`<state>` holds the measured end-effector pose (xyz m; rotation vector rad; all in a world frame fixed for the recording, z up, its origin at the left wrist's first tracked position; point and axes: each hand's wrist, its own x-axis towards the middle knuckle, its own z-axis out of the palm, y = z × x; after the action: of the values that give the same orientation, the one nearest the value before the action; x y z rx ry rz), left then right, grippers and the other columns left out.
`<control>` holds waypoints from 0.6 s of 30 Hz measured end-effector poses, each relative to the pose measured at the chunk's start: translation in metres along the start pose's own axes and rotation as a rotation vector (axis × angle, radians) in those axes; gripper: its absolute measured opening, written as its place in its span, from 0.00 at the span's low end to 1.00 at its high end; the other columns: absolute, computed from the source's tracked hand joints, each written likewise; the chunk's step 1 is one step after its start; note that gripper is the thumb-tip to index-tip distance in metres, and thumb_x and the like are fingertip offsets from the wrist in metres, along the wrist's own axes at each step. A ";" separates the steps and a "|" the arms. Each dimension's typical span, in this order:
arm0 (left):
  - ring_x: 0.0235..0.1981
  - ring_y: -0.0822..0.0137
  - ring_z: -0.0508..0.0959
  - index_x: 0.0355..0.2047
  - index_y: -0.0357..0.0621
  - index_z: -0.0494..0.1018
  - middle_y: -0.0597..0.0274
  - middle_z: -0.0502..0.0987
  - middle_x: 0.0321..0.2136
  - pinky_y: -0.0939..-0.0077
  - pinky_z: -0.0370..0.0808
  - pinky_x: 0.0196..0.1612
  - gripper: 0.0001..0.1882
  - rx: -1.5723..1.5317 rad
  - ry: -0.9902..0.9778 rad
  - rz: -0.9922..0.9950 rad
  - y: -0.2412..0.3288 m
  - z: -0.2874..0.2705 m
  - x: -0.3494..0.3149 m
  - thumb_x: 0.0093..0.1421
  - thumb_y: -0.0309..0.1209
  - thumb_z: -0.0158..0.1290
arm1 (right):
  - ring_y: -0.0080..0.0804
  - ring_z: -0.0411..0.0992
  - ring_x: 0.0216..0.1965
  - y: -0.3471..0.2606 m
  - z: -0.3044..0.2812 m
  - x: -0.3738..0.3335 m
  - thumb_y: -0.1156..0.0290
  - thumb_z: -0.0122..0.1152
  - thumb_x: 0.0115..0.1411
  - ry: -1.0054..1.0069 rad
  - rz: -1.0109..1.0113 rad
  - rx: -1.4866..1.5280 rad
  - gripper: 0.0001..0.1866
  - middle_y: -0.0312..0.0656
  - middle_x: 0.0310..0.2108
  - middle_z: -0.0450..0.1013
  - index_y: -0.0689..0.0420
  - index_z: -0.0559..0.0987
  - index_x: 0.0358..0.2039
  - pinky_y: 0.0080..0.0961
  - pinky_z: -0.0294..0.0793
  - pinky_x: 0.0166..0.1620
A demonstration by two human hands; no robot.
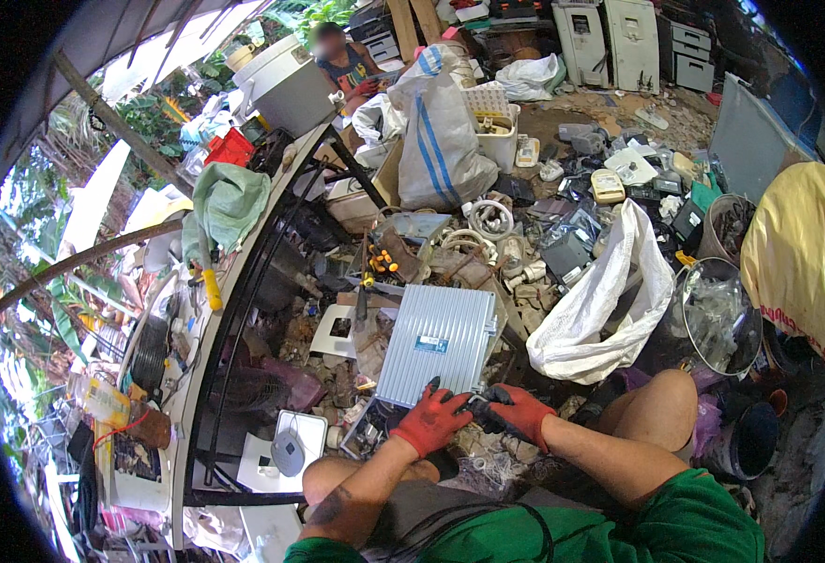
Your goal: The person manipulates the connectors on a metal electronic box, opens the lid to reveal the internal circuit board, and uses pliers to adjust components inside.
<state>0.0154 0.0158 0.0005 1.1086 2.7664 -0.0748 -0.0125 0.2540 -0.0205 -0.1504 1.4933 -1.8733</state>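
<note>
Ribbed metal casing (pixel 439 342), a pale grey finned box with a small blue label, lies flat on the littered ground just ahead of the person's knees, its near edge toward the hands; by its look it is stiff and fairly heavy, its ribs giving a firm purchase but perhaps sharp at the corners, so the near edge and side walls seem the sound places to take hold. White sack (pixel 593 310) slumps open just to its right, with a round metal bowl (pixel 722 314) of clear scraps beyond that; a black wire frame (pixel 244 310) stands to its left. Left hand (pixel 428 419), in a red glove, rests at the casing's near edge, fingers curled; right hand (pixel 516 410), gloved alike, sits close beside it, pinching something small and dark between them; what it is cannot be told.
</note>
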 end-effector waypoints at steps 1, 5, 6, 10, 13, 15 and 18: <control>0.57 0.48 0.68 0.53 0.63 0.73 0.59 0.67 0.60 0.38 0.59 0.65 0.30 0.006 0.010 0.005 -0.001 0.002 0.001 0.46 0.35 0.64 | 0.23 0.74 0.33 -0.004 0.001 -0.002 0.69 0.57 0.63 -0.002 0.006 0.016 0.08 0.38 0.33 0.76 0.59 0.76 0.39 0.24 0.76 0.37; 0.57 0.48 0.68 0.53 0.63 0.73 0.60 0.67 0.60 0.38 0.58 0.65 0.31 -0.027 0.036 0.019 0.001 -0.004 0.005 0.46 0.35 0.65 | 0.23 0.74 0.34 -0.003 -0.003 -0.002 0.69 0.56 0.63 0.032 -0.008 -0.046 0.10 0.37 0.35 0.76 0.58 0.76 0.43 0.24 0.75 0.39; 0.57 0.48 0.69 0.53 0.63 0.73 0.60 0.67 0.60 0.37 0.58 0.64 0.30 -0.034 0.014 0.026 0.002 -0.009 0.007 0.46 0.35 0.65 | 0.23 0.74 0.35 -0.002 -0.007 -0.001 0.70 0.55 0.63 0.017 0.021 -0.045 0.12 0.37 0.37 0.77 0.58 0.76 0.47 0.25 0.75 0.40; 0.56 0.48 0.69 0.53 0.62 0.73 0.60 0.67 0.60 0.38 0.59 0.64 0.30 -0.011 0.000 0.022 0.003 -0.009 0.004 0.47 0.36 0.65 | 0.25 0.74 0.35 -0.003 -0.005 -0.002 0.71 0.53 0.64 -0.017 0.020 -0.022 0.16 0.38 0.39 0.77 0.58 0.76 0.51 0.26 0.75 0.41; 0.56 0.49 0.69 0.53 0.62 0.73 0.60 0.67 0.60 0.39 0.59 0.64 0.30 0.002 0.027 0.016 0.000 -0.001 0.002 0.47 0.36 0.65 | 0.25 0.74 0.35 -0.003 -0.003 -0.002 0.72 0.54 0.64 -0.027 0.052 0.012 0.16 0.38 0.39 0.77 0.58 0.76 0.51 0.26 0.76 0.40; 0.56 0.49 0.69 0.54 0.61 0.72 0.59 0.67 0.60 0.39 0.60 0.64 0.31 0.002 0.056 0.008 0.000 0.005 0.000 0.47 0.35 0.65 | 0.25 0.74 0.35 -0.004 -0.002 -0.002 0.72 0.54 0.64 -0.037 0.025 0.008 0.15 0.39 0.38 0.77 0.58 0.76 0.51 0.26 0.76 0.40; 0.57 0.49 0.69 0.54 0.61 0.72 0.60 0.67 0.60 0.39 0.60 0.64 0.30 -0.052 0.050 0.015 0.002 -0.008 0.006 0.47 0.35 0.64 | 0.25 0.75 0.35 0.002 -0.007 0.001 0.72 0.54 0.64 -0.016 0.003 -0.021 0.15 0.39 0.38 0.77 0.58 0.75 0.50 0.26 0.76 0.40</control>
<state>0.0114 0.0225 0.0077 1.1324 2.7861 0.0273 -0.0155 0.2591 -0.0246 -0.1725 1.5025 -1.8502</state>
